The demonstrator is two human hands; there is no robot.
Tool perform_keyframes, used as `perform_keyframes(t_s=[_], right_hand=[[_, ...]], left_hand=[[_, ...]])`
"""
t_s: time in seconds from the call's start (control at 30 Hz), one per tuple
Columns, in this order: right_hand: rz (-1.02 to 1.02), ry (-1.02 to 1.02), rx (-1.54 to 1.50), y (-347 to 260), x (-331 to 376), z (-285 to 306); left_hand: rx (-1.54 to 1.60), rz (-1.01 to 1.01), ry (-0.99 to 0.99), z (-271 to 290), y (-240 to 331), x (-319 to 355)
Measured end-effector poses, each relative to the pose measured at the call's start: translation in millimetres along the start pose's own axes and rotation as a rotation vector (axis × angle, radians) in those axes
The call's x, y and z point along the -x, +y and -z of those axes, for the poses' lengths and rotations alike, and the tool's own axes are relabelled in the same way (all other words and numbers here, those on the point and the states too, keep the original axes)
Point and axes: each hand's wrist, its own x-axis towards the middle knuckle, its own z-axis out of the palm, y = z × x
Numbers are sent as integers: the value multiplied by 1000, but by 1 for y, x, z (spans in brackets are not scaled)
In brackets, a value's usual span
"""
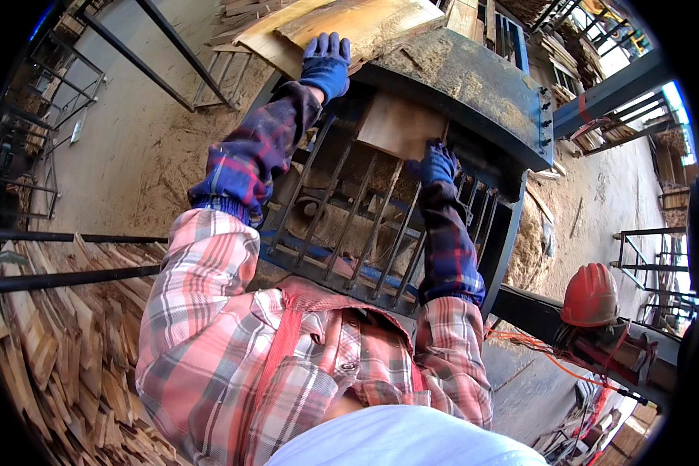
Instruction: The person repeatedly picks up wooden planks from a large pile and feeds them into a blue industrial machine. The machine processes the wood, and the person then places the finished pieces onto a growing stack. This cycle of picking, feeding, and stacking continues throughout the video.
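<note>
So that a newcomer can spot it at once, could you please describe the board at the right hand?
Start at the big blue machine, upper middle. At its near side, over metal bars, lies a pale, flat board, the right hand at its near right corner. Unlike the larger boards by the left hand, it sits lower, just below the machine's front edge.

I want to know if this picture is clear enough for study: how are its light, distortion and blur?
Head view: strong fisheye bending, with the machine cover looking curved; head view: deep shade beneath that cover, washed-out brightness at the right rim; head view: the board by the right hand looks slightly blurred, perhaps from motion.
</note>
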Motion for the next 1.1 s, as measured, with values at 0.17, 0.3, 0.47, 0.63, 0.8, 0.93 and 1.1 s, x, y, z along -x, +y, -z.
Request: perform_keyframes(t_s=[0.17,0.3,0.47,0.63,0.8,0.93,1.1], right_hand=[[185,20,-993,-74,-56,12],[86,-352,-1960,-159,-69,51],[-165,-56,-2215,-146,-143,11],[-269,-86,-1843,-30,-86,1],[-206,-88,-1844,24,91,13],[-342,32,-1806,28,222,-22],[-366,59,-1893,5,289,-36]], left_hand=[[496,-66,-41,16,-10,-28],[410,271,4,-2,-89,-39],[553,193,47,-32,-66,-24],[768,48,92,12,14,61],[1459,243,-261,-40,73,142],[1700,488,-380,-57,141,243],[2042,707,-253,13,148,291]])
